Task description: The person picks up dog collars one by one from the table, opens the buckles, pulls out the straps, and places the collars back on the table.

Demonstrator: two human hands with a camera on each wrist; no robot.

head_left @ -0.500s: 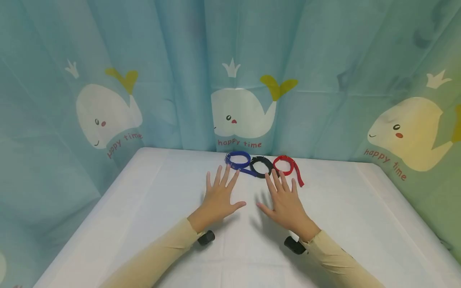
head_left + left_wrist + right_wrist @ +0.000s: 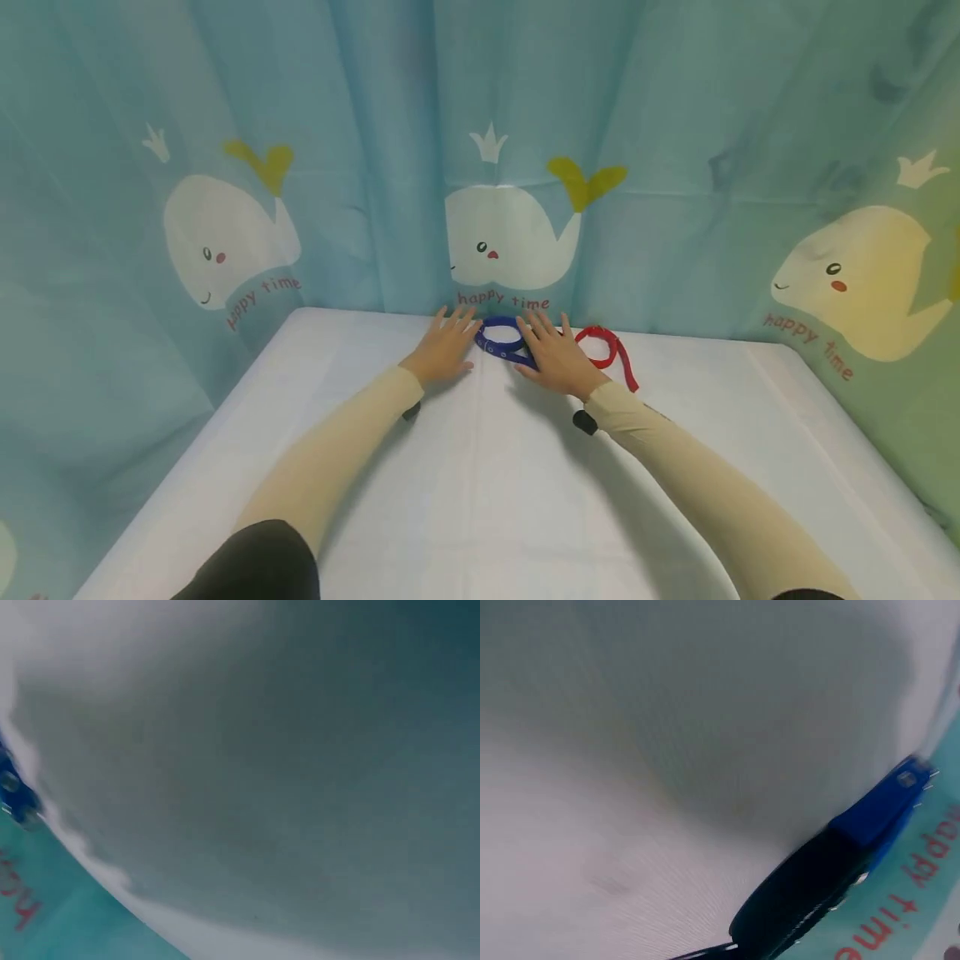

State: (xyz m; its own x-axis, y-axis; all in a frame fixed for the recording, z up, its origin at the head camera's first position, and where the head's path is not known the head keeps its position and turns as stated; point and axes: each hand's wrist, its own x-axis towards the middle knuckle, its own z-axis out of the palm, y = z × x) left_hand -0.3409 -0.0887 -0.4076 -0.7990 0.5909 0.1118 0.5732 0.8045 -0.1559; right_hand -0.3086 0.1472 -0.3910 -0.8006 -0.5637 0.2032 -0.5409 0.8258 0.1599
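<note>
A blue collar (image 2: 491, 347) with metal eyelets lies looped near the table's far edge. To its left my left hand (image 2: 442, 347) is spread with straight fingers, the fingertips close to the loop; contact cannot be made out. My right hand (image 2: 555, 357), also spread, reaches over the black collar (image 2: 795, 892) and hides most of it in the head view. Just right of that hand lies a red collar (image 2: 632, 377), its loose end trailing toward the front. The left wrist view catches only a piece of the blue collar (image 2: 13, 787).
A white-covered table (image 2: 480, 492) spreads out in front of me. Behind it hangs a blue-green curtain (image 2: 375, 167) printed with whales, meeting the table's far edge.
Both hands have moved forward, away from me, to the collars at the far edge. The right hand now covers the black collar. The collars appear to lie as before.
</note>
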